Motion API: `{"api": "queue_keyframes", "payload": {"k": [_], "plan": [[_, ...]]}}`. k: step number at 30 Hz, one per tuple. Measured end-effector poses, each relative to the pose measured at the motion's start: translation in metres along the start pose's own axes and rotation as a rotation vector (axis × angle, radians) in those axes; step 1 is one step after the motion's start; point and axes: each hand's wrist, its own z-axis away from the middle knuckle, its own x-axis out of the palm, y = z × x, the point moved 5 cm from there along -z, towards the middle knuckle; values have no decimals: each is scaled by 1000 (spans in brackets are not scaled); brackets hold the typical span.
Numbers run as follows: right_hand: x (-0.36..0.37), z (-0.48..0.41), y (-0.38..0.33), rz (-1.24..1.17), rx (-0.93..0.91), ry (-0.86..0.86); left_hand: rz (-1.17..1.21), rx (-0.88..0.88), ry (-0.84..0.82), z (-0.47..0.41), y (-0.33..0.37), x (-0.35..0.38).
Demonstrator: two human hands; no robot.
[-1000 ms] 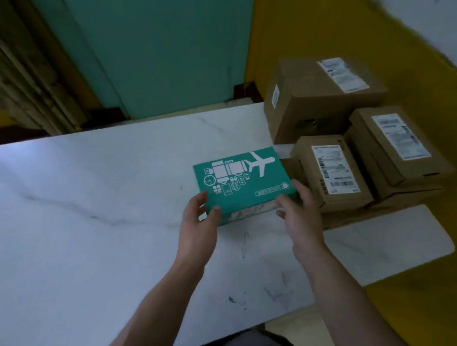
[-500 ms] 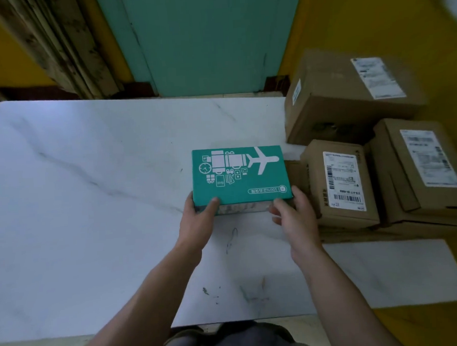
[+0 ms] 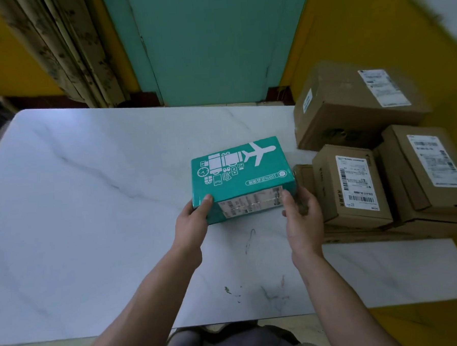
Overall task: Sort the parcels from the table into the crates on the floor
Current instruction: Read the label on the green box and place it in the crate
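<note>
A teal parcel (image 3: 242, 172) with a white plane print and a shipping label on its near side is tilted up above the white marble table (image 3: 91, 206). My left hand (image 3: 193, 225) grips its near left corner, thumb on the top face. My right hand (image 3: 302, 214) holds its near right corner, thumb against the labelled side. Several brown cardboard parcels are stacked at the table's right end: a large one (image 3: 351, 105) at the back, a small labelled one (image 3: 352, 187) beside my right hand, another (image 3: 431, 170) further right. No crate is in view.
A teal door (image 3: 210, 41) and yellow walls stand behind the table. A patterned curtain (image 3: 70, 49) hangs at the back left. A flat cardboard piece (image 3: 363, 236) lies under the small brown parcels. My legs show below the table's near edge.
The teal parcel has been lifted and tipped so that its labelled near side faces me. Both hands shifted to its near corners. My head has moved, showing more of the table's left.
</note>
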Motion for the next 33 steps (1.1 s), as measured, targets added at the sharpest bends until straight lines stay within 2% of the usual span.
{"api": "queue_keyframes", "payload": {"k": [3, 5, 9, 13, 18, 24, 28, 33], "plan": [[18, 11, -8, 29, -13, -99, 6, -14, -21, 1, 1, -9], [31, 17, -12, -35, -9, -162, -6, -18, -32, 3, 2, -14], [45, 15, -26, -90, -84, -149, -63, 24, -61, 8, 7, -27], [58, 15, -50, -7, -179, -129, -231, 157, -109, 11, 13, -37], [72, 16, -65, 47, -259, -146, -411, 232, -108, 10, 17, -50], [91, 17, -77, 158, -336, -174, -442, 339, -86, 10, 25, -53], [92, 12, -81, 174, -365, -153, -307, 305, -20, 3, 27, -64], [82, 4, -70, 182, -278, -116, -112, 318, 99, -4, 40, -73]]}}
